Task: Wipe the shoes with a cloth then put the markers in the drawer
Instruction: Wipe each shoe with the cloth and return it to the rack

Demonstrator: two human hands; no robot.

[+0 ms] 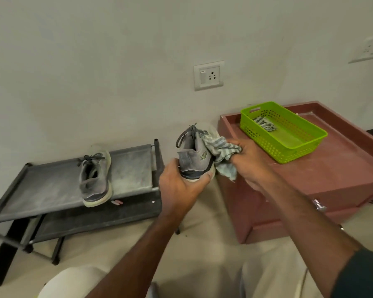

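Grey fabric covers a low two-shelf shoe rack at the left, against a pale wall. One grey shoe rests on its top shelf, heel toward the viewer, probably parked there to await its turn. Just beside its sole, a small pink object lies on the rack's front edge; it may be a marker, though it is too small to tell.

Moving right, the left hand cups the heel and sole of a second grey shoe, fingers and thumb curled around the sole, holding it up in the air so its side faces the other hand. The right hand has its fingers bunched around a striped cloth, pressing it against the shoe's outer side, a grip that suits wiping.

Further right stands a reddish-brown cabinet with a metal handle on its front, likely the drawer. On top sits one green plastic basket holding another striped cloth.

Counted: two shoes, two cloths, one basket. No definite markers are visible.
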